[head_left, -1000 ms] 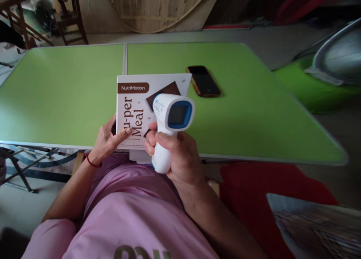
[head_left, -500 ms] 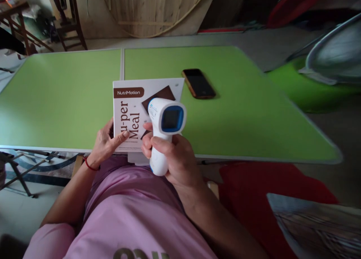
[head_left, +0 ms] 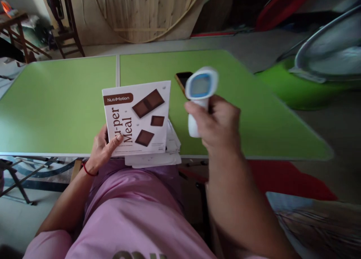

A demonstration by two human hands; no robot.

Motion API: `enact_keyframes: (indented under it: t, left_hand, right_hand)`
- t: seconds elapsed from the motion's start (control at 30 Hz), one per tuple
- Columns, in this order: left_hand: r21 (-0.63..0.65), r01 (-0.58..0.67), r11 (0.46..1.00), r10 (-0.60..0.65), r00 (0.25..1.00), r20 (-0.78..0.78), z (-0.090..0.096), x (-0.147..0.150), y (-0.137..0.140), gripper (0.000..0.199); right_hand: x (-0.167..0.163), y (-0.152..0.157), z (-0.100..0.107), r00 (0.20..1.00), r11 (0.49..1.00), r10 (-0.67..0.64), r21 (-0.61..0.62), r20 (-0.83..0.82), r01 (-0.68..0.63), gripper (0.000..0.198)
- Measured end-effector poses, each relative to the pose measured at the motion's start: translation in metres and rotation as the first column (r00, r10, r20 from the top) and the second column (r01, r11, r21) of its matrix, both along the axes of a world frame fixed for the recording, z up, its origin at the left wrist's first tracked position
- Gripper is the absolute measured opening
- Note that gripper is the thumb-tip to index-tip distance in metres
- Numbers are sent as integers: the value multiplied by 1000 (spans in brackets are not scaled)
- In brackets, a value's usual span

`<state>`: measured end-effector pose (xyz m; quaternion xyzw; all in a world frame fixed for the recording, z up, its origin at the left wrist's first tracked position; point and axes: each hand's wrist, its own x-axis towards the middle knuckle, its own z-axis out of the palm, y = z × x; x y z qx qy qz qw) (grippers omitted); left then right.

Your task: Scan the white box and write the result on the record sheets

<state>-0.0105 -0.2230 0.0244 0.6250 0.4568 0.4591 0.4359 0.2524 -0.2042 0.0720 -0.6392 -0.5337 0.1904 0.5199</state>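
Observation:
My left hand grips a white box by its lower left side, thumb across the front. The box is tilted up and its face shows "NutriMotion" lettering and brown chocolate pieces. In my right hand is a white infrared thermometer with a blue-framed screen, held upright by its handle and a little blurred. It is raised to the right of the box, apart from it. Some white papers lie under the box at the table's near edge. Behind the thermometer a phone in a brown case rests on the table, partly covered.
The green folding table has a pale metal rim and a seam left of centre. Beyond it stand a wooden chair and a round wooden board. On the right is a green tub; red cloth lies below.
My right hand has swung the thermometer up and to the right, away from the box's front. The box front is now uncovered, and the phone is partly hidden. My left hand keeps its hold.

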Motion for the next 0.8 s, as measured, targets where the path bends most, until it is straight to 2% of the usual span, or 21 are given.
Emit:
enact_keyframes:
  t: [0.1,0.2,0.3,0.4,0.6,0.7,0.8]
  left_hand:
    - [-10,-5,1000,5,1000,-10,-1,-1,0,57]
    - [-21,-9,1000,8,1000,-20,0,-2,-1,58]
    - [-15,-10,1000,10,1000,-25,2,-2,-1,57]
    - [-15,-8,1000,8,1000,-23,4,1,-2,55]
    - [-24,2,1000,1,995,104,13,-3,5,51]
    - [104,16,994,-33,986,165,29,-10,36,48]
    - [212,95,973,-142,966,218,43,-10,90,52]
  right_hand:
    - [11,26,-17,967,963,15,-263,256,54,36]
    - [8,42,-28,886,909,86,-400,455,117,36]
    - [3,48,-37,802,899,139,-413,580,143,33]
    - [4,50,-47,752,904,156,-400,640,153,34]
    - [2,48,-63,730,928,130,-342,671,148,31]
    - [-1,48,-63,738,915,127,-366,663,171,34]
    - [-4,47,-60,750,904,128,-387,650,182,34]
